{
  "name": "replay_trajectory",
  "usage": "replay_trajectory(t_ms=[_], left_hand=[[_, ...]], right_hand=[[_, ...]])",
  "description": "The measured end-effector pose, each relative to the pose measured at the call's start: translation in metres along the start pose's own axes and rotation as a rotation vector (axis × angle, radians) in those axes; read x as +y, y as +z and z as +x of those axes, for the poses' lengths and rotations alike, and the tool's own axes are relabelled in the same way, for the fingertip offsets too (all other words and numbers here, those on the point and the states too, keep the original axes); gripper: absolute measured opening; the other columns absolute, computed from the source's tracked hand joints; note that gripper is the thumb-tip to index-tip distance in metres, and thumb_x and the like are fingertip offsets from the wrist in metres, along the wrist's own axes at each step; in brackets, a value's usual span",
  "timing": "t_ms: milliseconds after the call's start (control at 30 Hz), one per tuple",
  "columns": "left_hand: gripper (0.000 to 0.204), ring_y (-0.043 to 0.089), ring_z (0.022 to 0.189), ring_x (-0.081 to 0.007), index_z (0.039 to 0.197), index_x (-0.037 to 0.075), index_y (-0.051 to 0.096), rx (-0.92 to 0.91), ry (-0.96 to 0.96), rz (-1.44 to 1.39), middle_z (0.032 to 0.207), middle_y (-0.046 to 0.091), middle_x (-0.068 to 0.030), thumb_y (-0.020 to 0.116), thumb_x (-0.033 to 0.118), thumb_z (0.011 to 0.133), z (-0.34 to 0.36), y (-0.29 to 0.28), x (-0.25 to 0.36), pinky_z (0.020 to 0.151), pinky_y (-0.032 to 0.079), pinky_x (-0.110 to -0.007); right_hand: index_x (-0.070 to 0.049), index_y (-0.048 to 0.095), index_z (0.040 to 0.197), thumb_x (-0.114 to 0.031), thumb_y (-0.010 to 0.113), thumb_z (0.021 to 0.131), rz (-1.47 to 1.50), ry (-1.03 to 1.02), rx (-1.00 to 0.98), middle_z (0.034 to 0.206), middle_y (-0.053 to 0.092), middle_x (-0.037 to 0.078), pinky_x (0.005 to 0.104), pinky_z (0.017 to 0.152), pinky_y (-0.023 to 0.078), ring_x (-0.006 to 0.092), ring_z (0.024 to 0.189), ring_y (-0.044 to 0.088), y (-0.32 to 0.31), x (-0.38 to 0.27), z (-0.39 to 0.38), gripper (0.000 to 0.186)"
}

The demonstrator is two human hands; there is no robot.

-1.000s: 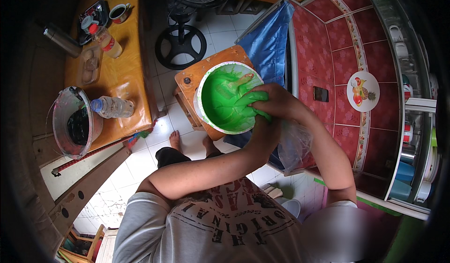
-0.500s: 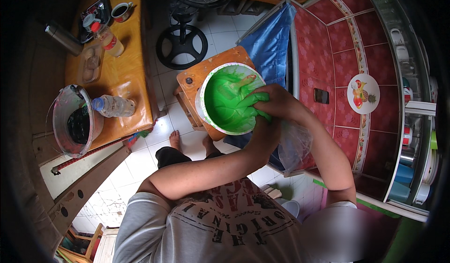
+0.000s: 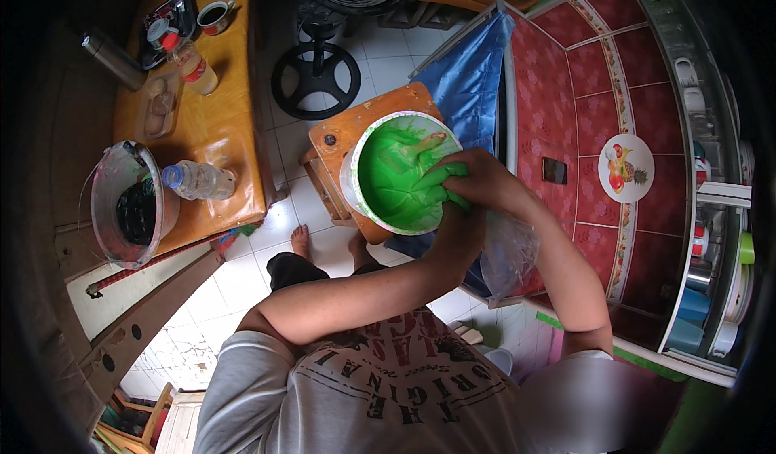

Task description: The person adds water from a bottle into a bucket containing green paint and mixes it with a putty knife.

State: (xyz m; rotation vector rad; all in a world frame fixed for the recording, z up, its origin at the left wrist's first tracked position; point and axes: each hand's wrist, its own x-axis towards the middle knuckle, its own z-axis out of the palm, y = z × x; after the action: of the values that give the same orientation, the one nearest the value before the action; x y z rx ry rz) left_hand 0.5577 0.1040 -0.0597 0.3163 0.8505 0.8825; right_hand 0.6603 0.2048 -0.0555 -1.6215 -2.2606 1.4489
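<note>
A white bucket [image 3: 352, 185] stands on a wooden stool [image 3: 330, 135], its inside coated with thick, bright green paint-like stuff [image 3: 394, 189]. A stick-like piece [image 3: 432, 141], green with a bare pinkish-brown end, leans inside near the far rim. Over the bucket's right side, my right hand [image 3: 483, 177] is closed around green-smeared stuff or fingers; what exactly it grips is hidden. My left hand [image 3: 461, 221] comes up close below it at the rim, its fingers mostly covered by green and by my right hand. A clear plastic bag [image 3: 511, 253] hangs beside my wrists.
At left, a wooden table [image 3: 222, 114] carries a water bottle [image 3: 200, 182], a red-capped bottle [image 3: 192, 64], a cup [image 3: 215, 19] and an egg pack [image 3: 158, 105]. A stained bucket [image 3: 166, 203] stands at its near end. A fan [image 3: 317, 82] stands ahead; a red tiled counter [image 3: 598, 122] lies right.
The whole view has shifted slightly. Both hands remain at the bucket's right rim in nearly the same pose.
</note>
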Motion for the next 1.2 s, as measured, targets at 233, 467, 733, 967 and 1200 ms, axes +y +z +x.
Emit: replay_trajectory(t_ms=[233,467,733,967,1200], left_hand=[[0.035,0.058,0.104,-0.0225,0.13,0.002,0.039,0.017,0.049,0.044,0.118,0.055,-0.0129,0.045,0.027,0.106,0.001,-0.001,-0.001,0.085,0.046,-0.038],[0.029,0.06,0.103,-0.0285,0.13,0.0,0.042,0.017,0.115,0.202,0.114,0.057,-0.0167,0.043,0.015,0.105,0.001,-0.003,0.003,0.088,0.046,-0.041],[0.045,0.052,0.102,-0.0163,0.14,0.008,0.041,-0.047,0.169,0.238,0.119,0.053,-0.0075,0.046,0.035,0.104,0.024,-0.022,-0.039,0.085,0.045,-0.034],[0.052,0.047,0.122,-0.0213,0.145,0.003,0.032,-0.1,0.229,0.38,0.132,0.046,-0.0122,0.038,0.039,0.107,0.017,-0.022,-0.029,0.101,0.04,-0.035],[0.049,0.04,0.134,-0.0247,0.147,0.0,0.028,-0.066,0.113,0.194,0.143,0.039,-0.016,0.035,0.029,0.108,0.0,-0.011,-0.005,0.11,0.034,-0.036]], right_hand=[[-0.005,0.076,0.109,-0.012,0.065,0.079,0.018,0.011,0.025,0.097,0.074,0.02,0.0357,0.085,0.056,0.0285,0.09,0.073,0.002,-0.003,0.0,0.032],[-0.001,0.076,0.106,-0.005,0.059,0.081,-0.002,0.054,0.037,0.093,0.075,0.012,0.0299,0.083,0.055,0.0151,0.089,0.069,0.001,-0.013,-0.001,0.031],[-0.003,0.075,0.107,-0.012,0.065,0.082,0.021,0.136,0.042,0.094,0.075,0.013,0.032,0.083,0.054,0.0192,0.089,0.069,0.006,-0.01,0.003,0.028],[-0.001,0.071,0.115,-0.028,0.075,0.08,0.062,0.248,-0.025,0.105,0.073,0.02,0.0355,0.088,0.054,0.0263,0.098,0.07,0.008,-0.013,0.006,0.044],[0.002,0.063,0.126,-0.043,0.085,0.071,-0.063,0.227,-0.135,0.123,0.067,0.022,0.0357,0.098,0.05,0.0281,0.115,0.065,0.005,-0.037,0.004,0.075]])
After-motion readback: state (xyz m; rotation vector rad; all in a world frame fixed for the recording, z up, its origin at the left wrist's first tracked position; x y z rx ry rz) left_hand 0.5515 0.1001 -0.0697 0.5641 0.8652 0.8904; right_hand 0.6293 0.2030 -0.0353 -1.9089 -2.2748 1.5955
